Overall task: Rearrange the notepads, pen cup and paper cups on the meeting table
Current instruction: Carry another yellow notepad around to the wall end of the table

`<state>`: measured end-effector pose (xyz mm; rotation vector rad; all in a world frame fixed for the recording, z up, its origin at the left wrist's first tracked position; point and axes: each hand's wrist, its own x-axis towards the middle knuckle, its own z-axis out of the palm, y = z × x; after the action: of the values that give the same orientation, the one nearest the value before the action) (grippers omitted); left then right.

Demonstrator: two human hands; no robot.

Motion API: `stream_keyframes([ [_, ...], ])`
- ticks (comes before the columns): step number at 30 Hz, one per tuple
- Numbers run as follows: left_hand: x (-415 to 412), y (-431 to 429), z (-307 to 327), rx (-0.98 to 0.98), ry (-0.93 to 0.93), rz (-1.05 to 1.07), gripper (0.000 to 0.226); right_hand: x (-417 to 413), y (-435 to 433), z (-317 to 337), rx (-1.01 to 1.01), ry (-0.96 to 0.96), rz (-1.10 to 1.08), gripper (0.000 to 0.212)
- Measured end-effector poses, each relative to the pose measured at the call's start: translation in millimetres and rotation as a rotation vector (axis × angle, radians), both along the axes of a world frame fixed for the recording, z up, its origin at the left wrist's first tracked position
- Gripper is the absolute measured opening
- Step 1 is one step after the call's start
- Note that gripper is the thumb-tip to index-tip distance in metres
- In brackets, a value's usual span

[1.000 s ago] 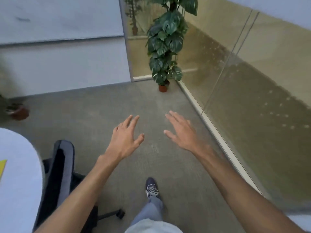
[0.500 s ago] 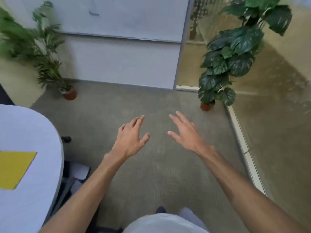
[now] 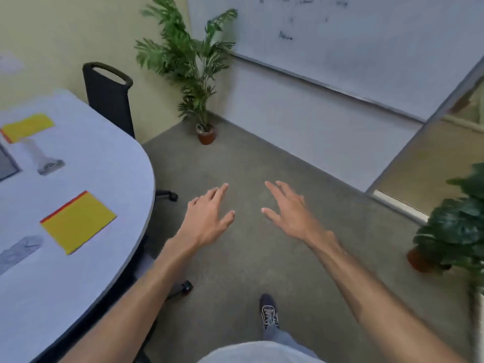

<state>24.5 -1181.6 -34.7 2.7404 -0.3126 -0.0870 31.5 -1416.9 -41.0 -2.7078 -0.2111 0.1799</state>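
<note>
Nearest: my right shoe was planted on the grey carpet, grey trouser leg above it. A chair castor showed just under the worktop's edge.

Both forearms reached forward over the carpet. Left hand and right hand hung palm down, fingers straight and spread, holding nothing. A gap lay between them, thumbs pointing toward each other. Neither touched the worktop, which curved away on my left.

On the worktop, the near notepad, yellow with a red strip along one side, lay flat close to the rounded edge. Left of it was a grey blurred shape; I could not tell what it was. Further in stood a pale tall object, too smeared to name with confidence. Just behind it lay the far notepad, also yellow. A dark flat item was cut off at the left border.

Beyond the worktop: a black chair against the wall, then a potted palm in the corner. A broad-leaved plant stood on my right. A whiteboard with faint marks hung on the far wall.
</note>
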Motion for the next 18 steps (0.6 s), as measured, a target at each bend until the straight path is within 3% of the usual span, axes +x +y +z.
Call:
stream_keyframes([
  [9, 87.2, 5.6, 14.4, -0.051, -0.010, 0.326, 0.072, 164.3, 19.0, 14.7, -0.006, -0.027, 0.338, 0.070],
  [18, 148.2, 86.3, -7.5, -0.048, -0.005, 0.645, 0.070, 287.8, 130.7, 3.7, -0.023, 0.008, 0.669, 0.070],
])
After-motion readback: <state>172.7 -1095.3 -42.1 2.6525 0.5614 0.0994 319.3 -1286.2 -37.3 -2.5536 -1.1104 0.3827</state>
